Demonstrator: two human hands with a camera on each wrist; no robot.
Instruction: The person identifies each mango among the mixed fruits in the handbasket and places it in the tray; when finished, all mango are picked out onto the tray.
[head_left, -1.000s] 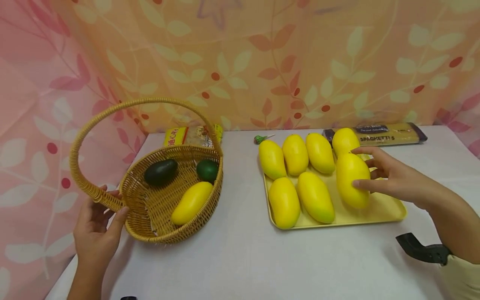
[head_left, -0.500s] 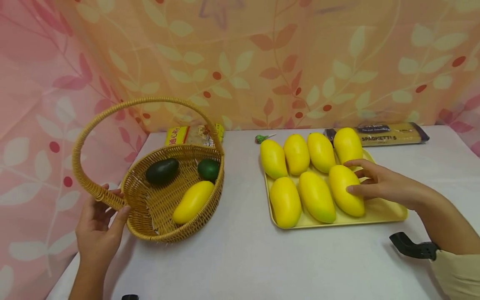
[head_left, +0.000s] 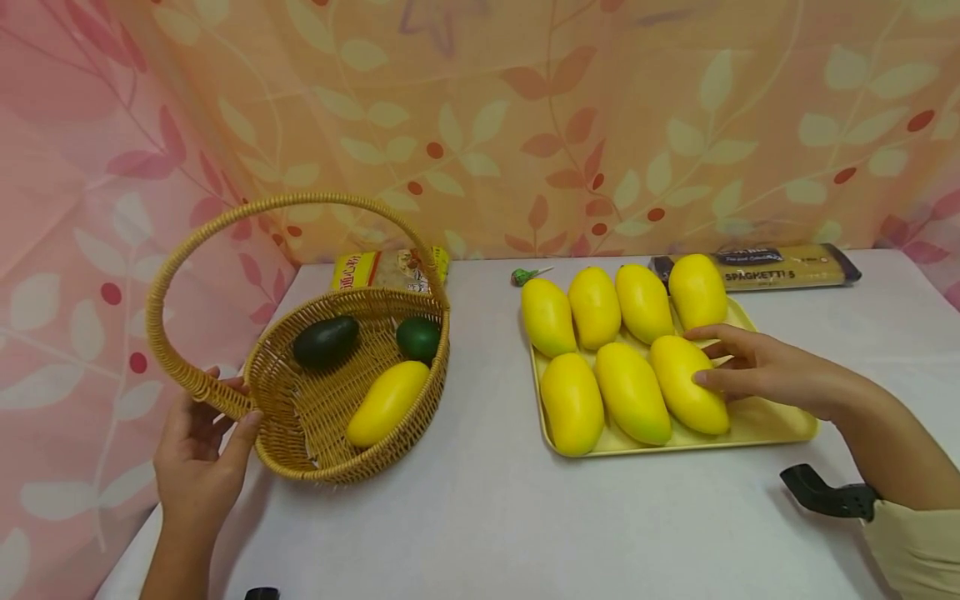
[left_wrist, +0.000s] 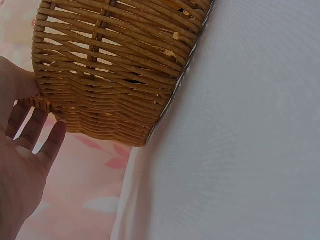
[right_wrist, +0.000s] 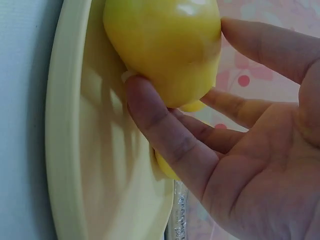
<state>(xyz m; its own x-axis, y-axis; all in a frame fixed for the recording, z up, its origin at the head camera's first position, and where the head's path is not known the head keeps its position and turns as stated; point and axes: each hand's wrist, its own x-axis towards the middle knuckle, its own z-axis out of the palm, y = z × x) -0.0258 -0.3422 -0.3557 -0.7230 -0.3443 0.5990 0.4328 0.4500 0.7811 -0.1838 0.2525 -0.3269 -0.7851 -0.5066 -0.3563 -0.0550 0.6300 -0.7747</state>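
At the left, a wicker basket [head_left: 321, 415] with a tall arched handle stands on the white cloth. Inside lie two dark green avocados [head_left: 326, 342] and a yellow mango [head_left: 388, 404]. My left hand [head_left: 198, 462] grips the basket at its left rim, where the handle joins; the left wrist view shows the woven wall [left_wrist: 120, 60] beside the fingers. On the right a pale yellow tray [head_left: 780, 427] bears several mangoes in two rows. My right hand [head_left: 772, 367] holds the rightmost front-row mango [head_left: 686, 385], thumb on the near side and fingers around the far end.
A yellow food packet [head_left: 375, 271] lies behind the basket. Near the back edge are a green-wrapped lollipop [head_left: 522, 276] and a spaghetti pack [head_left: 787, 268], partly behind the tray. Patterned cloth [head_left: 480, 125] hangs behind and at the sides.
My right hand has brought its mango down and toward the left, into the front row beside the other mangoes on the tray. My left hand keeps its grip on the basket.
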